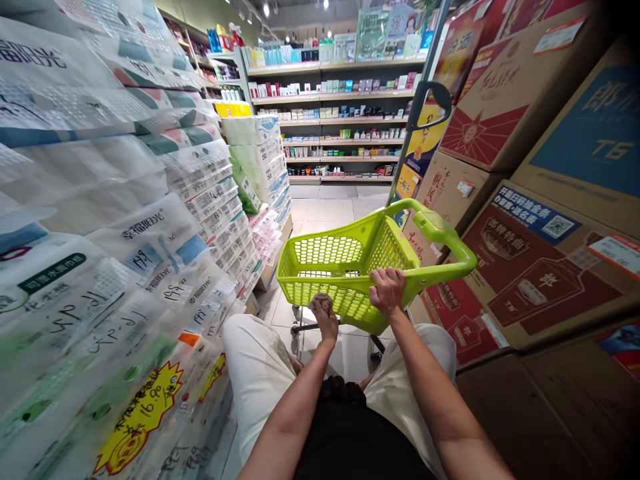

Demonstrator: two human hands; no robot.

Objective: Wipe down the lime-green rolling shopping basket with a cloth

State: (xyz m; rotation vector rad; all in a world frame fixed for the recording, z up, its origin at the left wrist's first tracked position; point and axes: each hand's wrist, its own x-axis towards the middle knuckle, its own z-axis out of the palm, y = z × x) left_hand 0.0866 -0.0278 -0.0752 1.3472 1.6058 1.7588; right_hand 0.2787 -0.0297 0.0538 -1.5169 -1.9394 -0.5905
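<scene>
A lime-green shopping cart (320, 250) with a perforated plastic basket stands right in front of me, its curved handle to the right. My right hand (388, 289) is closed over the near rim of the basket, close to the handle end. Lower and to the left, my left hand (327, 323) is bunched around a crumpled greyish-brown cloth (320, 303). That cloth is up against the near side wall of the basket. No goods show inside the basket.
Packs of tissue paper (165, 230) rise in tall stacks on the left. Cardboard cartons (540, 260) are piled on the right, beside a dark upright handle (430, 107). Shelves of small boxed goods (340, 100) stand at the back, beyond the tiled floor (325, 212).
</scene>
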